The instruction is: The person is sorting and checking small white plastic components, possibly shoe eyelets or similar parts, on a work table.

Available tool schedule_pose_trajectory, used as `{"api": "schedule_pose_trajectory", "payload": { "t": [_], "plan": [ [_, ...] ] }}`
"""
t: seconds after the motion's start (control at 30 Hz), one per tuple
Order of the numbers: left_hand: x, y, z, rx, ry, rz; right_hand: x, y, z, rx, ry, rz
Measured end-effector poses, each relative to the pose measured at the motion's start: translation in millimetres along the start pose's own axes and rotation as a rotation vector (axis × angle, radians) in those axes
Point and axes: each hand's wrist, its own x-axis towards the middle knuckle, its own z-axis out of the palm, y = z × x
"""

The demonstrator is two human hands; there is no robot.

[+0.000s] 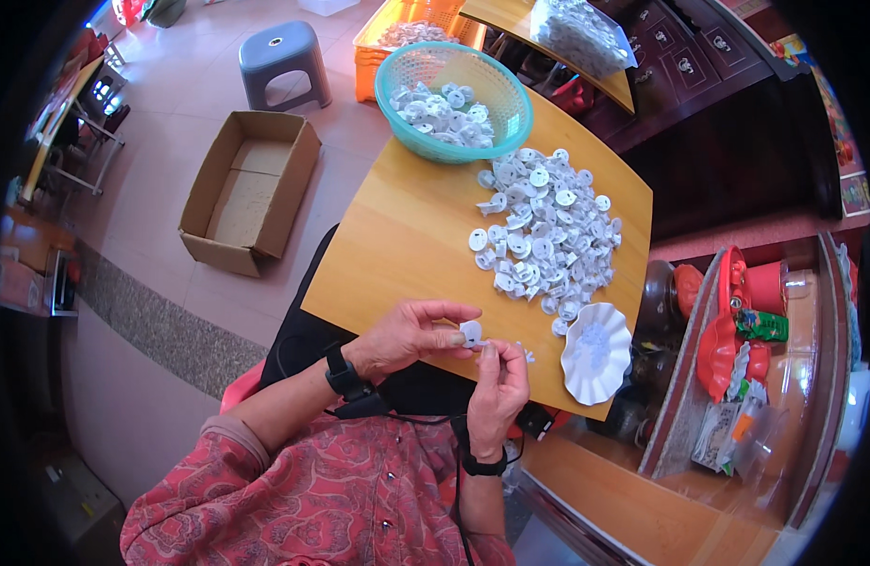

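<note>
My left hand (411, 332) pinches a small round white plastic part (471, 332) between thumb and fingers, over the table's near edge. Close beside it, my right hand (499, 371) has thumb and finger pressed together at the part's lower edge. What that pinch holds is too small to make out. A few tiny white pieces (528, 355) lie on the table just past my right fingers. Farther off spreads a heap of similar white round parts (548, 226). To the right, a scalloped white dish (586, 387) contains small pale, translucent bits (593, 347).
The wooden table (378, 236) carries a turquoise mesh basket (520, 113) of white parts at its far end. On the floor at left are an open cardboard box (204, 212) and a grey-blue stool (282, 52). An orange crate (367, 71) stands behind; a cluttered shelf (680, 377) flanks the right.
</note>
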Motion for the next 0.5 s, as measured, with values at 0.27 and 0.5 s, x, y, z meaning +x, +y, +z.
{"api": "schedule_pose_trajectory", "payload": {
  "t": [0.27,0.5],
  "plan": [
    [2.0,-9.4,-5.6,0.024,-0.037,0.031,1.9,1.8,4.4,-0.219,0.038,-0.141],
    [1.7,-6.2,-2.0,0.014,-0.045,0.021,2.6,-3.0,-2.7,-0.413,0.028,-0.263]
  ]
}}
